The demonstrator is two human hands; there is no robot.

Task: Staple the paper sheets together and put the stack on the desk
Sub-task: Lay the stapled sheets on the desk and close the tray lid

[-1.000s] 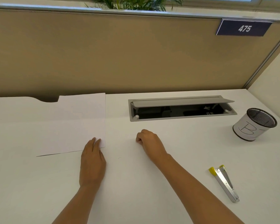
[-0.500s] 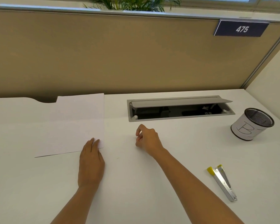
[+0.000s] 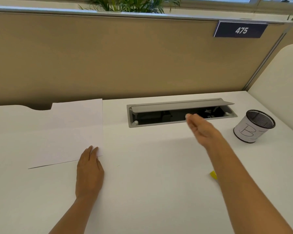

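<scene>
Left hand lies flat, palm down, on the white desk, fingers extended and closed together. Its fingertips rest on the near right corner of the paper sheets; nothing is gripped. The sheets lie flat on the desk at 11 o'clock from this hand, with the far left corner overhanging a cutout in the desk edge.

Right hand is raised above the desk, open, fingers straight and held together, blurred at the tips. It holds nothing. It sits at 2 o'clock from the left hand and well apart from the sheets, which lie at 9 o'clock from it. Its fingertips overlap the near edge of the grey cable tray, whose lid is propped open.

Only a yellow tip of the stapler shows, at 6 o'clock from the right hand, just beside the forearm; the rest is hidden behind the arm. Neither hand touches it.

A mesh pen cup wrapped in marked paper stands at 3 o'clock from the right hand. A sign reading 475 hangs on the partition.
</scene>
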